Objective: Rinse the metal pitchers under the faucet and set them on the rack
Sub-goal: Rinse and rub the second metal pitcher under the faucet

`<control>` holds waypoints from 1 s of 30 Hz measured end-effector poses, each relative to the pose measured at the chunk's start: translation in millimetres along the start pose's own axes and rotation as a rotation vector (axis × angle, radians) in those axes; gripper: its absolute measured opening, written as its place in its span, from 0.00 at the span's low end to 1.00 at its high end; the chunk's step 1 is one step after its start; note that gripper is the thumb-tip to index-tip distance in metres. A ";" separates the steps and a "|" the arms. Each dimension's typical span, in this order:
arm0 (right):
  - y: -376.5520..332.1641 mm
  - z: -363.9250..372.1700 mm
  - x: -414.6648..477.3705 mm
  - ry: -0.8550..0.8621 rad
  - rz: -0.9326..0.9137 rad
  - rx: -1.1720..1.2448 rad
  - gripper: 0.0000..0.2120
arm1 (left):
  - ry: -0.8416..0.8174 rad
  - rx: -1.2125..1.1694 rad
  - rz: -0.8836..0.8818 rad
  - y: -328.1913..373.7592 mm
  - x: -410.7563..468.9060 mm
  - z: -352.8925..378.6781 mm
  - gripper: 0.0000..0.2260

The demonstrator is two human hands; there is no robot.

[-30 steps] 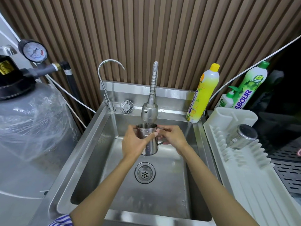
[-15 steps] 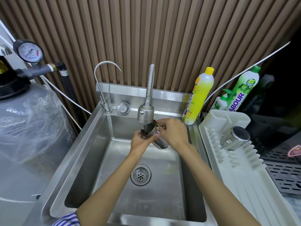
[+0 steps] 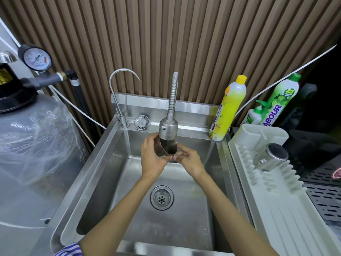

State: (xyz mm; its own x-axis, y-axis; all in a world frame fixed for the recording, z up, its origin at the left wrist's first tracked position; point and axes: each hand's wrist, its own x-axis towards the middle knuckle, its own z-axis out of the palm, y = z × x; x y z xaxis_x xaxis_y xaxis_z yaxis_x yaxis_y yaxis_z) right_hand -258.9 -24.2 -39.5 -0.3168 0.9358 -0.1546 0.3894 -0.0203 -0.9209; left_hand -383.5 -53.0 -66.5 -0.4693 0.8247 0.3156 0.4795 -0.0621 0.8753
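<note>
A small metal pitcher (image 3: 168, 148) is tilted with its mouth toward me, right under the flexible faucet's head (image 3: 168, 129), above the steel sink (image 3: 103, 174). My left hand (image 3: 152, 159) grips the pitcher's left side. On the right, my right hand (image 3: 188, 160) holds its lower edge, where the handle seems to be. A second metal pitcher (image 3: 270, 157) lies on its side among the pegs of the white rack (image 3: 276, 200) to the right of the sink.
A thin gooseneck tap (image 3: 120, 100) and a round strainer (image 3: 141, 122) sit at the sink's back left. A yellow soap bottle (image 3: 228, 109) and green bottles (image 3: 278, 102) stand at the back right. A wrapped grey tank (image 3: 27, 154) fills the left. The drain (image 3: 161, 197) is below my hands.
The pitcher went from upright under the faucet to tipped right, and now its mouth faces me. Both hands shifted around it and stayed on it.
</note>
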 end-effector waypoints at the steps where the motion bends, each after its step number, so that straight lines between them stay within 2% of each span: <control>1: 1.2 2.5 -0.5 -0.008 0.012 0.030 0.22 | -0.004 0.031 0.024 -0.9 0.0 -2.6 0.36; 5: 1.5 9.1 -0.7 -0.064 0.031 0.091 0.20 | -0.010 0.221 0.050 -0.6 1.3 -9.5 0.34; 12: 1.4 6.2 4.4 -0.045 0.020 -0.218 0.14 | -0.060 0.375 -0.159 -1.5 -1.6 -8.8 0.35; 19: -18.0 -12.1 8.0 -0.053 -0.020 -0.520 0.10 | -0.153 0.065 -0.448 -7.2 -15.0 5.5 0.30; 22: -27.0 -13.3 4.7 -0.022 -0.067 -0.618 0.11 | -0.183 -0.089 -0.519 -7.4 -15.0 11.0 0.27; 26: -31.0 -12.7 -4.5 0.058 -0.164 -0.653 0.16 | -0.185 -0.203 -0.536 -4.6 -5.4 14.5 0.27; 30: -27.2 -13.9 -10.1 0.110 -0.208 -0.679 0.21 | -0.147 -0.262 -0.425 -1.9 1.4 13.4 0.33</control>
State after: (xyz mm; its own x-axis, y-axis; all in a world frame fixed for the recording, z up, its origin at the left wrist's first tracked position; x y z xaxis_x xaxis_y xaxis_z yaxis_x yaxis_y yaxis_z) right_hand -254.3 -28.2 -7.9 -0.3674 0.9274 0.0698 0.7938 0.3518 -0.4960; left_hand -375.1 -44.1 -72.6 -0.4646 0.8765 -0.1261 0.0588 0.1726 0.9832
